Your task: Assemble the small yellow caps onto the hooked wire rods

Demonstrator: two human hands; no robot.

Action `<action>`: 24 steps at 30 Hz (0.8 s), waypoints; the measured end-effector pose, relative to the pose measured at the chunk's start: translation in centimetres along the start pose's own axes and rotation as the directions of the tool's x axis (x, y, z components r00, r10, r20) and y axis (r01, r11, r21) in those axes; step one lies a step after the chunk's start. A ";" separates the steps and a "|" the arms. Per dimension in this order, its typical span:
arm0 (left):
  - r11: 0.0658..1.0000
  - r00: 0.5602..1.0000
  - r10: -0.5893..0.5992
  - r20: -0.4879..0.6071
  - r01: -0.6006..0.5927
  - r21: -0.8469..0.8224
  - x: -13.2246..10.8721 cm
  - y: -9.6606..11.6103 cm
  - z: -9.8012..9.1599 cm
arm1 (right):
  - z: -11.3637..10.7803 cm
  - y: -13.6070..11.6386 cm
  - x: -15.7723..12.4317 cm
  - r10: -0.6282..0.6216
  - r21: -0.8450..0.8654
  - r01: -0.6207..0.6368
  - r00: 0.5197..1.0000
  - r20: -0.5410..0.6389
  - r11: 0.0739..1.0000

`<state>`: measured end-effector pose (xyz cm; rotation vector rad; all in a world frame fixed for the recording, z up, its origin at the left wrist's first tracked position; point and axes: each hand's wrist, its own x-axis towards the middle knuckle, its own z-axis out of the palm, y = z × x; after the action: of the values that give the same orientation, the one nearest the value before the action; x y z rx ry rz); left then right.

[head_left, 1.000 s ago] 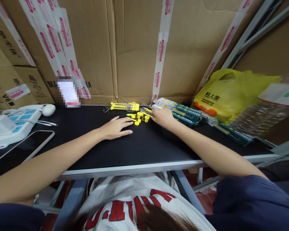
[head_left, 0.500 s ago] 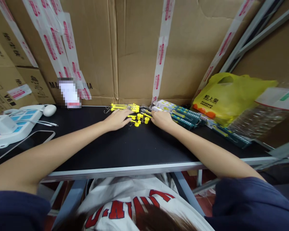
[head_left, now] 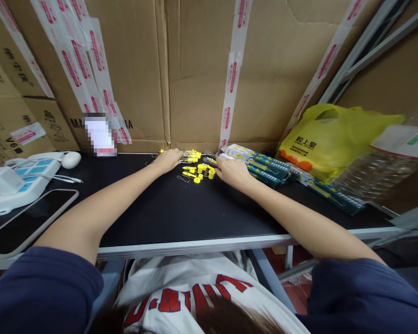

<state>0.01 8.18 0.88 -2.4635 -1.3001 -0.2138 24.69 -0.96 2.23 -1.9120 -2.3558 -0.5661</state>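
My left hand (head_left: pixel 167 160) reaches to the far edge of the black tabletop (head_left: pixel 181 213) and lies over a bundle of yellow-ended clear tubes (head_left: pixel 191 155), fingers curled on them. My right hand (head_left: pixel 231 172) rests palm down by the small loose yellow parts (head_left: pixel 199 172), its fingertips touching a thin tube at the pile's right side. Its fingers are bent and partly hidden. Dark green packaged strips (head_left: pixel 270 168) lie just right of that hand.
Taped cardboard boxes (head_left: pixel 202 69) wall in the back. A yellow plastic bag (head_left: pixel 330 137) and a clear bag (head_left: pixel 386 167) sit at the right. A white power strip (head_left: pixel 17 178), a white mouse (head_left: pixel 70 159) and a phone (head_left: pixel 31 215) lie at the left.
My left hand has slid away from me, from the bare tabletop past the loose yellow parts onto the tube bundle. My right hand has barely moved.
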 end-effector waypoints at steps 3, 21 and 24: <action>1.000 1.000 0.015 0.002 -0.015 0.000 -1.2 -0.5 -0.8 | -0.3 -0.2 -0.3 0.001 0.001 -0.001 1.000 -0.015 1.000; 0.901 0.958 0.138 -0.251 -0.227 -0.369 -9.3 3.1 -3.8 | -0.3 -2.4 -1.8 -0.246 0.754 0.313 0.947 -0.205 0.577; 0.895 0.967 0.123 -0.221 -0.204 -0.397 -9.3 2.9 -3.7 | 0.1 -2.4 -1.6 -0.267 0.810 0.313 0.942 -0.201 0.495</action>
<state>-2.77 -1.91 0.93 -2.8000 -1.0403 -0.7354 22.78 -2.77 1.10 -1.0316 -2.2497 0.4849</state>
